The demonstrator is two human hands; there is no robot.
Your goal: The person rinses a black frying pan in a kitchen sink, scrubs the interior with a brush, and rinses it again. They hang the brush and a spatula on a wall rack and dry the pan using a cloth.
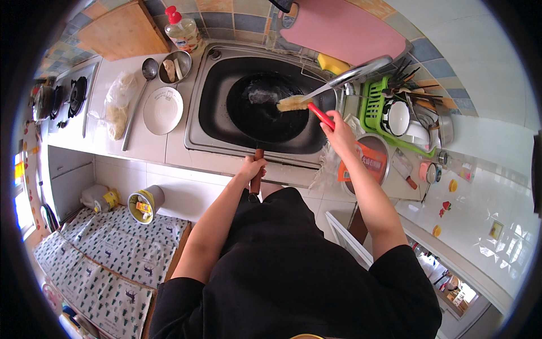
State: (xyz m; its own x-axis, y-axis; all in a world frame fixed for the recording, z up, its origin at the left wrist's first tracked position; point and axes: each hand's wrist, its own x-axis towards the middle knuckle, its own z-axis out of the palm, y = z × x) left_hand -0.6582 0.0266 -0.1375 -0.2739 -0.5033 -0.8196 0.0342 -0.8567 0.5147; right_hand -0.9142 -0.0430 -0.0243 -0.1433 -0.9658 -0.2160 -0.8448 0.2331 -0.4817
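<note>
A black wok (271,123) rests in the dark basin of a stainless steel sink (192,127). Its brown wooden handle (255,182) juts over the front edge of the counter, and my left hand (250,169) is wrapped around it. Whitish, wet-looking suds or water show inside the wok. My right hand (338,131) grips the red handle of a scrub brush (319,115). The pale bristles (292,103) are over the wok's right side, under the end of the chrome faucet (360,72); whether they touch the wok I cannot tell.
Left of the sink are a white plate (163,111), a metal bowl (185,63), a ladle (137,101), a plastic bag (118,99) and a soap bottle (183,34). Rightward stand a green dish rack (372,104), a metal basin (383,148) and a cleaver (402,163).
</note>
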